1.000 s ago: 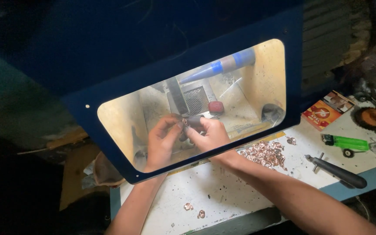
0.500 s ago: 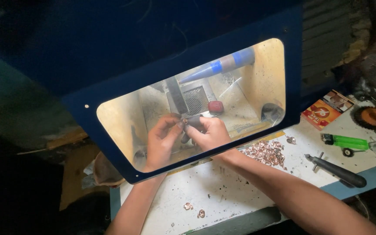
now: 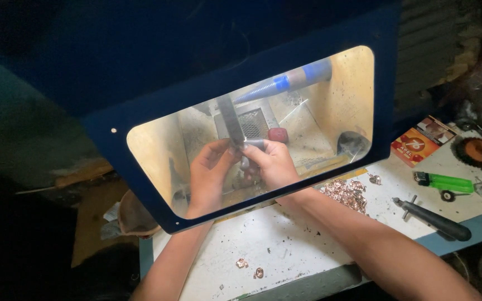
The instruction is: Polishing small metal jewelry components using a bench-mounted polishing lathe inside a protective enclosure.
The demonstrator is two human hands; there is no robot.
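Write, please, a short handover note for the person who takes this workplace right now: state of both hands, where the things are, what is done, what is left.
Left hand: behind the clear window of the dark blue shield, fingers closed around a small metal piece; the piece is mostly hidden.
Right hand: also behind the window, pinching the same piece from the other side, just under the grey tapered spindle.
On the white worktable: a pile of small copper-coloured pieces beside the right forearm, two loose ones near the front edge, a green lighter, and a black-handled tool.
Done or left: I cannot tell which pieces are finished.

Both hands (image 3: 241, 167) pinch a small piece (image 3: 245, 163) behind the blue-framed window (image 3: 308, 83).
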